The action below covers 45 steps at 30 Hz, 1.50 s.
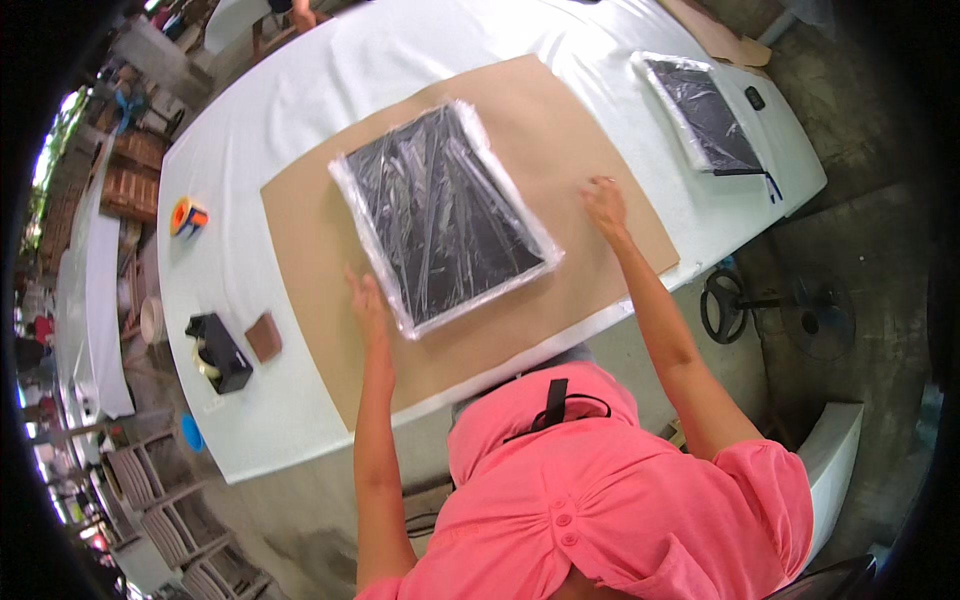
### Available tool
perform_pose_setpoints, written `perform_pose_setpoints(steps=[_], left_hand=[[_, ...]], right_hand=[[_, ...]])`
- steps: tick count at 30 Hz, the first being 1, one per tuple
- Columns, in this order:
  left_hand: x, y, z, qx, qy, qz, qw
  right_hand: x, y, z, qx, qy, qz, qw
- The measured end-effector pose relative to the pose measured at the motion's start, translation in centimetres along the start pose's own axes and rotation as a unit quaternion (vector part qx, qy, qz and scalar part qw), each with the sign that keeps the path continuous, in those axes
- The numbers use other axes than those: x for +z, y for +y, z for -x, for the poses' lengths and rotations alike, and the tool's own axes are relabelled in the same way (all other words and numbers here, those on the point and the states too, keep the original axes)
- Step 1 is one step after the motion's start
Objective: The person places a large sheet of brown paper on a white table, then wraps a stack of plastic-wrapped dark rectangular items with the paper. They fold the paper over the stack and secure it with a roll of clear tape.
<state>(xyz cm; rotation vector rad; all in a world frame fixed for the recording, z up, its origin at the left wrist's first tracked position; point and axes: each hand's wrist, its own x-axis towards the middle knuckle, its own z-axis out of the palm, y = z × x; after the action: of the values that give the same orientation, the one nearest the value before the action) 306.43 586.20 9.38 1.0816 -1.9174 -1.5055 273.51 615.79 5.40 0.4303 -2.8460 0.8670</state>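
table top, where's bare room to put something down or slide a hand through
Bare white table lies beyond the brown paper sheet, and between it and the second wrapped panel. The left edge is crowded: tape roll, black tape dispenser, brown pad. Left hand and right hand flank the wrapped black panel.

Black panel (440, 215) under clear glossy film, tan-brown paper sheet (590, 130), white table (400, 50), perhaps orange tape roll (186, 216)

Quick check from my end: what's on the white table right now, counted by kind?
Flat black items wrapped in clear plastic: 2, one on the brown paper between the hands, one at the far right
Brown paper sheet: 1
Tape dispensers: 2, black and orange
Small brown block: 1
Small black device: 1
Total: 7
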Motion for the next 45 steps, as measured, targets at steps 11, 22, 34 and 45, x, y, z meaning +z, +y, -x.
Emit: perform_pose_setpoints(steps=[11, 22, 34, 45], left_hand=[[0.7, -5.1, -2.1, 0.049, -0.05, -0.022, 0.997], [0.6, -5.2, -2.1, 0.03, -0.029, 0.053, 0.998], [1.1, -1.0, -7.2, 0.081, -0.011, 0.062, 0.995], [5.0, -2.2, -10.1, 0.098, -0.012, 0.04, 0.994]], right_hand=[[-5.3, 5.4, -4.2, 0.199, -0.079, 0.2, 0.956], [-6.2, 5.4, -6.9, 0.061, -0.007, 0.175, 0.983], [-7.8, -17.6, 2.7, -0.167, -0.212, 0.057, 0.961], [5.9, -26.1, 16.3, -0.301, -0.331, 0.028, 0.894]])
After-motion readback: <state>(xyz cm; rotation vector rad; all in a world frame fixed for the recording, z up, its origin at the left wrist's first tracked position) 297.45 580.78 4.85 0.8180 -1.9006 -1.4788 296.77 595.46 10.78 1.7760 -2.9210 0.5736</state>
